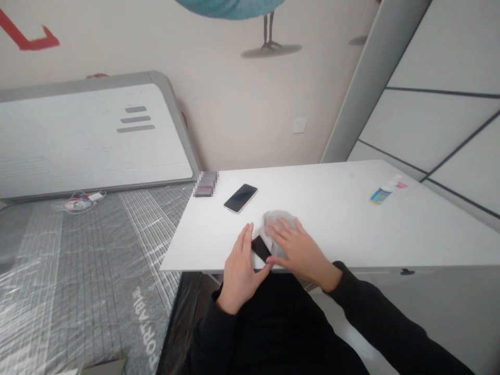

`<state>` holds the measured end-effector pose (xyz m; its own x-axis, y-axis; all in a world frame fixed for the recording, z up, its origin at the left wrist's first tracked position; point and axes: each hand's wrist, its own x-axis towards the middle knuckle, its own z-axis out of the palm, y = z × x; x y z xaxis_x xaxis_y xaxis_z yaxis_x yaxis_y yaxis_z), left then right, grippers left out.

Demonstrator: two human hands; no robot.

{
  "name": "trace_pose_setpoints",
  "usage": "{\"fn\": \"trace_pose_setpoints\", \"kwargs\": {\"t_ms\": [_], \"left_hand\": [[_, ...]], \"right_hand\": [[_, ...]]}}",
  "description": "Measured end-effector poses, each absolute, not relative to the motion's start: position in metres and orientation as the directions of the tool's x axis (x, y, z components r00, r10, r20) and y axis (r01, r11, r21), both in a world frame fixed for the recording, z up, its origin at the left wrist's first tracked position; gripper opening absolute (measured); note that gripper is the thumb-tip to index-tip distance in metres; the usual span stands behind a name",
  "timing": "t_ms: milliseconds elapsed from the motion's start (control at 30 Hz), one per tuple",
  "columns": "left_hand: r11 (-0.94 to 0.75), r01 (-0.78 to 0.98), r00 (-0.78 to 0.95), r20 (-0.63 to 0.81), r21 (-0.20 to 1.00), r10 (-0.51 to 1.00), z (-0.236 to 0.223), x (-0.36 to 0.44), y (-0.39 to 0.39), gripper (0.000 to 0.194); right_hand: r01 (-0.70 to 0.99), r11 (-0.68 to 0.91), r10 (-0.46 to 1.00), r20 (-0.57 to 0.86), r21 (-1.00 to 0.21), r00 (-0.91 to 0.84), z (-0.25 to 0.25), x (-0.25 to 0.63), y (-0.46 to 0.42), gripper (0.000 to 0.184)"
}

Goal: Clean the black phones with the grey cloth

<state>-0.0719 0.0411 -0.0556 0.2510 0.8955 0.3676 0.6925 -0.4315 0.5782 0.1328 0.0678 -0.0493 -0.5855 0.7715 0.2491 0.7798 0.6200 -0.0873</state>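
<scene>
Near the table's front edge lies a flat black phone (261, 248), partly covered by a light grey cloth (278, 217). My left hand (245, 268) steadies the phone, with its fingers along the left side and its thumb at the near edge. My right hand (299, 247) presses the cloth over the phone's right part, fingers bent over the fabric and thumb near the phone's lower corner. Just beyond my hands, another phone (241, 198) with a dark screen and a light frame rests face up on the table.
The white table (336, 219) also bears a white spray bottle (385, 191) with a blue label, a pink scrap (402, 184) and a blurred-out booklet-like item (206, 184) at the far left corner. A plastic-covered mattress (97, 260) and a bundle of cable (84, 202) are at left.
</scene>
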Motion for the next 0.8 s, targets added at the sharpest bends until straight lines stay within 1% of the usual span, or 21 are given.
{"fn": "trace_pose_setpoints", "kwargs": {"t_ms": [33, 67, 100, 167, 233, 300, 333, 367, 433, 500, 533, 600, 633, 667, 733, 767, 800], "left_hand": [[-0.430, 0.695, 0.249, 0.369, 0.576, 0.896, -0.056, -0.072, 0.041, 0.105], [-0.428, 0.698, 0.244, 0.371, 0.574, 0.896, -0.056, -0.072, 0.041, 0.106], [-0.427, 0.700, 0.241, 0.373, 0.573, 0.896, -0.057, -0.072, 0.041, 0.107], [-0.428, 0.699, 0.237, 0.379, 0.573, 0.894, -0.057, -0.072, 0.041, 0.106], [-0.435, 0.695, 0.245, 0.381, 0.573, 0.892, -0.057, -0.072, 0.041, 0.105], [-0.433, 0.695, 0.247, 0.375, 0.574, 0.893, -0.057, -0.072, 0.041, 0.106], [-0.429, 0.698, 0.243, 0.374, 0.573, 0.895, -0.058, -0.072, 0.042, 0.107], [-0.426, 0.701, 0.239, 0.374, 0.572, 0.896, -0.058, -0.072, 0.042, 0.107], [-0.424, 0.704, 0.231, 0.381, 0.570, 0.895, -0.058, -0.072, 0.042, 0.107], [-0.433, 0.700, 0.233, 0.392, 0.567, 0.890, -0.058, -0.072, 0.042, 0.106], [-0.437, 0.698, 0.237, 0.394, 0.567, 0.888, -0.058, -0.072, 0.042, 0.106], [-0.435, 0.697, 0.240, 0.386, 0.569, 0.891, -0.058, -0.072, 0.042, 0.106], [-0.432, 0.698, 0.241, 0.381, 0.571, 0.893, -0.058, -0.073, 0.042, 0.106], [-0.429, 0.699, 0.240, 0.376, 0.573, 0.895, -0.058, -0.073, 0.042, 0.106], [-0.429, 0.698, 0.239, 0.378, 0.573, 0.894, -0.058, -0.073, 0.042, 0.105], [-0.434, 0.696, 0.242, 0.382, 0.572, 0.892, -0.058, -0.073, 0.042, 0.104], [-0.439, 0.693, 0.246, 0.385, 0.572, 0.890, -0.058, -0.074, 0.042, 0.103]], "right_hand": [[0.743, 0.663, 0.738, 0.243, -0.092, -0.629, -0.049, 0.130, 0.068, 0.089], [0.710, 0.698, 0.708, 0.239, -0.096, -0.664, -0.049, 0.128, 0.067, 0.090], [0.696, 0.711, 0.696, 0.241, -0.101, -0.676, -0.049, 0.127, 0.067, 0.088], [0.739, 0.665, 0.736, 0.260, -0.104, -0.625, -0.050, 0.129, 0.068, 0.080], [0.789, 0.606, 0.779, 0.275, -0.100, -0.564, -0.050, 0.135, 0.069, 0.081], [0.748, 0.657, 0.742, 0.261, -0.094, -0.618, -0.051, 0.140, 0.069, 0.090], [0.719, 0.689, 0.715, 0.250, -0.093, -0.653, -0.052, 0.143, 0.070, 0.091], [0.707, 0.702, 0.704, 0.246, -0.093, -0.667, -0.052, 0.145, 0.070, 0.088], [0.751, 0.653, 0.744, 0.262, -0.093, -0.615, -0.052, 0.149, 0.073, 0.079], [0.812, 0.576, 0.797, 0.286, -0.094, -0.532, -0.052, 0.150, 0.074, 0.077], [0.805, 0.586, 0.790, 0.285, -0.093, -0.543, -0.052, 0.149, 0.073, 0.082], [0.723, 0.684, 0.719, 0.259, -0.098, -0.645, -0.052, 0.146, 0.072, 0.092], [0.686, 0.720, 0.687, 0.249, -0.105, -0.683, -0.052, 0.145, 0.071, 0.093], [0.681, 0.724, 0.684, 0.250, -0.111, -0.685, -0.052, 0.145, 0.071, 0.088], [0.755, 0.645, 0.752, 0.278, -0.120, -0.598, -0.052, 0.144, 0.072, 0.078], [0.793, 0.597, 0.785, 0.292, -0.122, -0.546, -0.051, 0.143, 0.072, 0.077], [0.806, 0.578, 0.797, 0.299, -0.125, -0.525, -0.051, 0.141, 0.071, 0.080]]}}
